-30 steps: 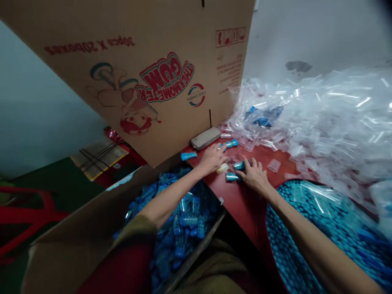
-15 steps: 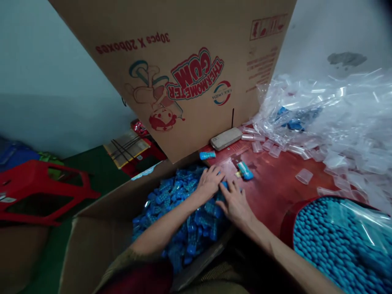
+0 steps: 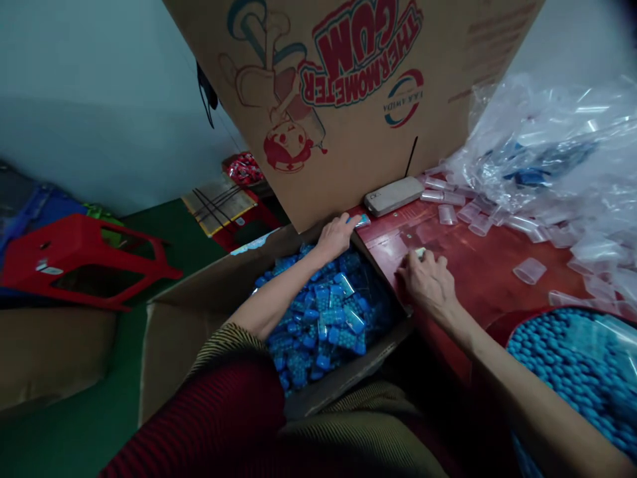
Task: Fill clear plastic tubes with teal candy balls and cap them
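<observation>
My left hand (image 3: 336, 234) reaches over the open cardboard carton (image 3: 199, 312) to the red table's (image 3: 478, 265) corner, fingers curled on a small blue-filled tube (image 3: 361, 220) by the upright box. My right hand (image 3: 428, 282) rests on the table near its edge, fingers curled over a small pale piece (image 3: 419, 252). The carton holds several clear tubes filled with blue candy (image 3: 323, 318).
A tall "Thermometer Gum" box (image 3: 358, 86) stands behind, a grey phone (image 3: 393, 195) at its foot. Empty clear tubes (image 3: 529, 270) lie scattered by a heap of clear plastic bags (image 3: 557, 153). A red tub of blue candies (image 3: 577, 358) is right; a red stool (image 3: 84, 259) left.
Both hands swept blue tubes off the table into the carton. The left hand then reached up to the tube by the box; the right moved back onto the table.
</observation>
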{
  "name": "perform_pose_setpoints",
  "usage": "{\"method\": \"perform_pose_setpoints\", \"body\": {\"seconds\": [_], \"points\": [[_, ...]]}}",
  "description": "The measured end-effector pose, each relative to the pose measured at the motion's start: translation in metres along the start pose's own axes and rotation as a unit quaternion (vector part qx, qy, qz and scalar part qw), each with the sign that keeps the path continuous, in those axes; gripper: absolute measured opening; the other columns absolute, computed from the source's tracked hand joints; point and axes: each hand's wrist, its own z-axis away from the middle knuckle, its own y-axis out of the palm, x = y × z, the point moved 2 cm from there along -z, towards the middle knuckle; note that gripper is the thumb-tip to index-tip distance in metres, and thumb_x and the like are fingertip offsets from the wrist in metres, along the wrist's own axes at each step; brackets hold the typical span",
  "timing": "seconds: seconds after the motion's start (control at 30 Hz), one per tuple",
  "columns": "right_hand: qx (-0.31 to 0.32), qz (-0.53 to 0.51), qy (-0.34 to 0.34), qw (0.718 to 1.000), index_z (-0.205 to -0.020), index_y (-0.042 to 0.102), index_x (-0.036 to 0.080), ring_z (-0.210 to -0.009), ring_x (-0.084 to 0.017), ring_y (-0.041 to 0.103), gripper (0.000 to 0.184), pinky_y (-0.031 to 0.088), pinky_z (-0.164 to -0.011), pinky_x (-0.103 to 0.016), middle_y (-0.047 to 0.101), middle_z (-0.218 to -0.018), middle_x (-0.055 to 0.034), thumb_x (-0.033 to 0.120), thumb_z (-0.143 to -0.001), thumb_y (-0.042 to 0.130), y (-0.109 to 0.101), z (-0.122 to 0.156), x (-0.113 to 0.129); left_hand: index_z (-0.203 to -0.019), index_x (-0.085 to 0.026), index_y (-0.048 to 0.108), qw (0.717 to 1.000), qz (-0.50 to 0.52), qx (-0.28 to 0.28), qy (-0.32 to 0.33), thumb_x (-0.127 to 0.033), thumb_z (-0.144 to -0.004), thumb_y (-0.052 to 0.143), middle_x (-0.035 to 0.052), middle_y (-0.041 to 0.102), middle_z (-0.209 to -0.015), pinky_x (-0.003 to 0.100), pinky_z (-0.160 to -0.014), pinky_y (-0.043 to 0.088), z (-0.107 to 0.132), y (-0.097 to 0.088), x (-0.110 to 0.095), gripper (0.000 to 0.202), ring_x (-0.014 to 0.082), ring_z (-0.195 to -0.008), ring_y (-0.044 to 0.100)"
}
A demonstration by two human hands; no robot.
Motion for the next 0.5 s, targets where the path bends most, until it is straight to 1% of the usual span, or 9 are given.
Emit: {"method": "perform_pose_setpoints", "body": {"seconds": [0.07, 0.13, 0.17, 0.23, 0.3, 0.33, 0.4, 0.47, 0.5], "points": [[0.010, -0.035, -0.046, 0.998, -0.104, 0.052, 0.015, -0.089, -0.027, 0.045, 0.042, 0.039, -0.065, -0.033, 0.051, -0.097, -0.0147, 0.047, -0.080, 0.042, -0.001, 0.001, 0.017, -0.124, -0.025, 0.034, 1.000, 0.004, 0.000, 0.015, -0.020, -0.084, 0.032, 0.0061, 0.049, -0.103, 0.031, -0.080, 0.039, 0.016, -0.003, 0.006, 0.040, 0.0194, -0.093, 0.049], [0.024, -0.094, -0.105, 0.990, -0.110, 0.050, 0.016, -0.090, -0.025, 0.047, 0.044, 0.039, -0.072, -0.034, 0.053, -0.096, -0.0128, 0.048, -0.081, 0.039, -0.003, 0.004, 0.035, -0.123, -0.026, 0.035, 1.000, 0.011, 0.011, 0.019, -0.021, -0.085, 0.031, 0.0049, 0.050, -0.101, 0.030, -0.081, 0.039, 0.045, -0.004, 0.015, 0.038, 0.0186, -0.093, 0.049], [0.028, -0.126, -0.133, 0.983, -0.113, 0.049, 0.016, -0.090, -0.024, 0.048, 0.045, 0.039, -0.074, -0.033, 0.053, -0.098, -0.0121, 0.047, -0.082, 0.037, -0.004, 0.007, 0.041, -0.121, -0.026, 0.036, 1.000, 0.008, 0.020, 0.003, -0.021, -0.084, 0.031, 0.0049, 0.050, -0.102, 0.030, -0.082, 0.039, 0.062, -0.003, 0.020, 0.038, 0.0186, -0.094, 0.048], [0.028, -0.178, -0.174, 0.968, -0.119, 0.045, 0.016, -0.094, -0.022, 0.048, 0.046, 0.040, -0.077, -0.033, 0.052, -0.104, -0.0116, 0.044, -0.083, 0.036, -0.007, 0.015, 0.048, -0.122, -0.022, 0.036, 0.996, -0.017, 0.025, -0.082, -0.020, -0.082, 0.036, 0.0078, 0.048, -0.108, 0.034, -0.085, 0.037, 0.097, 0.004, 0.031, 0.040, 0.0211, -0.099, 0.046], [0.026, -0.206, -0.197, 0.958, -0.118, 0.046, 0.016, -0.097, -0.022, 0.049, 0.042, 0.041, -0.079, -0.032, 0.051, -0.109, -0.0115, 0.039, -0.083, 0.040, -0.010, 0.026, 0.048, -0.124, -0.016, 0.033, 0.987, -0.038, 0.018, -0.155, -0.020, -0.080, 0.039, 0.0134, 0.043, -0.117, 0.041, -0.087, 0.034, 0.125, 0.018, 0.030, 0.045, 0.0267, -0.109, 0.039], [0.029, -0.213, -0.208, 0.954, -0.117, 0.047, 0.016, -0.097, -0.022, 0.049, 0.040, 0.042, -0.080, -0.032, 0.051, -0.109, -0.0113, 0.036, -0.083, 0.041, -0.012, 0.033, 0.048, -0.123, -0.015, 0.035, 0.986, -0.039, 0.022, -0.160, -0.021, -0.079, 0.040, 0.0148, 0.041, -0.120, 0.044, -0.088, 0.033, 0.134, 0.028, 0.023, 0.044, 0.0286, -0.112, 0.036], [0.044, -0.227, -0.237, 0.944, -0.115, 0.049, 0.016, -0.096, -0.021, 0.051, 0.036, 0.044, -0.079, -0.032, 0.052, -0.109, -0.0107, 0.031, -0.083, 0.042, -0.018, 0.046, 0.046, -0.119, -0.018, 0.041, 0.990, -0.024, 0.041, -0.133, -0.026, -0.079, 0.042, 0.0122, 0.038, -0.126, 0.045, -0.093, 0.028, 0.136, 0.051, 0.000, 0.040, 0.0289, -0.118, 0.030], [0.065, -0.247, -0.267, 0.929, -0.114, 0.049, 0.017, -0.093, -0.020, 0.054, 0.035, 0.046, -0.078, -0.032, 0.054, -0.108, -0.0101, 0.031, -0.083, 0.040, -0.026, 0.060, 0.043, -0.122, -0.016, 0.040, 0.991, 0.048, 0.114, -0.043, -0.030, -0.080, 0.041, 0.0144, 0.034, -0.131, 0.054, -0.095, 0.020, 0.124, 0.076, -0.031, 0.044, 0.0332, -0.122, 0.021], [0.073, -0.260, -0.279, 0.922, -0.115, 0.049, 0.017, -0.093, -0.019, 0.054, 0.035, 0.046, -0.078, -0.031, 0.055, -0.107, -0.0097, 0.031, -0.084, 0.040, -0.031, 0.066, 0.041, -0.119, -0.018, 0.043, 0.989, 0.061, 0.133, -0.015, -0.032, -0.079, 0.042, 0.0130, 0.038, -0.128, 0.055, -0.095, 0.019, 0.115, 0.086, -0.044, 0.043, 0.0335, -0.122, 0.022]]}}
